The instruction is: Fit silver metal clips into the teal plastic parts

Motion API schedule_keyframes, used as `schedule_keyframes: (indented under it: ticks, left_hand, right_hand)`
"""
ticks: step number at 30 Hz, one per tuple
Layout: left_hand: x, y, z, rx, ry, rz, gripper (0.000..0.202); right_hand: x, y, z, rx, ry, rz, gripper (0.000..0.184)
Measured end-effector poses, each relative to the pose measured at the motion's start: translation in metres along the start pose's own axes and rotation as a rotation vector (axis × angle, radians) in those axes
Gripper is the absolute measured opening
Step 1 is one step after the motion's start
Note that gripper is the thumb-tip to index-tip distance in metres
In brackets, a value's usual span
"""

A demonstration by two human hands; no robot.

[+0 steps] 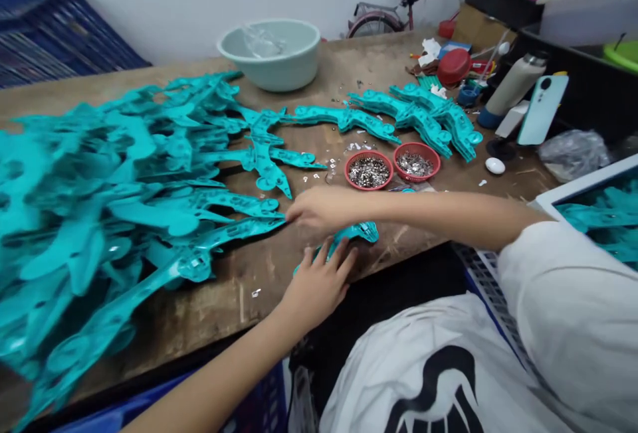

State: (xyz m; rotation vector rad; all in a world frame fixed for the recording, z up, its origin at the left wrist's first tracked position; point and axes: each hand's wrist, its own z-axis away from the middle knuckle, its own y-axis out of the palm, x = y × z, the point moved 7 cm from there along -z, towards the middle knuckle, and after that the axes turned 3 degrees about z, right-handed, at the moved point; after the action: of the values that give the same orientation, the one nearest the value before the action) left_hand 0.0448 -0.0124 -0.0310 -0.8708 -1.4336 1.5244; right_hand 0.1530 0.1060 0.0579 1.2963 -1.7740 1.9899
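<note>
My left hand (319, 281) lies flat with fingers spread on a teal plastic part (359, 232) near the table's front edge. My right hand (316, 209) reaches left across it, fingers curled at the tip of a long teal part (234, 232) from the big pile (100, 194). Whether it grips that part is unclear. Two small red baskets (369, 169) (417, 161) of shiny metal bits stand just behind my hands.
A pale green basin (272, 53) sits at the back. Another stack of teal parts (423, 117) lies at the right, beside a phone (542, 109), bottle (513, 84) and red lid (454, 65). A white bin (588, 187) holds more teal parts.
</note>
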Motion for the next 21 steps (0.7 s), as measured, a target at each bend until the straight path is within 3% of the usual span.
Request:
schedule_keyframes:
  ticks: [2,4,7,10,13,17,21]
  left_hand:
    - [0.006,-0.002,-0.002,0.016,0.010,0.023,0.065]
    - [0.013,-0.006,-0.006,0.011,0.017,0.034,0.060]
    - [0.024,-0.009,-0.011,0.016,0.020,0.045,0.058]
    - [0.033,-0.005,-0.011,0.038,0.057,0.067,0.054]
    - [0.039,0.001,-0.007,0.027,0.096,0.075,0.050]
    - [0.045,0.008,0.000,0.012,0.162,0.102,0.052]
    - [0.044,0.006,0.000,-0.012,0.227,0.082,0.053]
  right_hand:
    - [-0.042,-0.053,0.030,0.008,0.076,0.115,0.032]
    - [-0.099,-0.110,0.070,-0.068,0.273,0.365,0.037]
    - [-0.181,-0.161,0.133,-0.029,0.568,0.646,0.041]
    - [-0.231,-0.168,0.168,0.032,0.603,0.647,0.046]
    - [-0.254,-0.158,0.174,0.086,0.543,0.611,0.047]
    - [-0.263,-0.150,0.165,0.106,0.531,0.658,0.038]
    - [-0.254,-0.155,0.162,0.085,0.532,0.638,0.037]
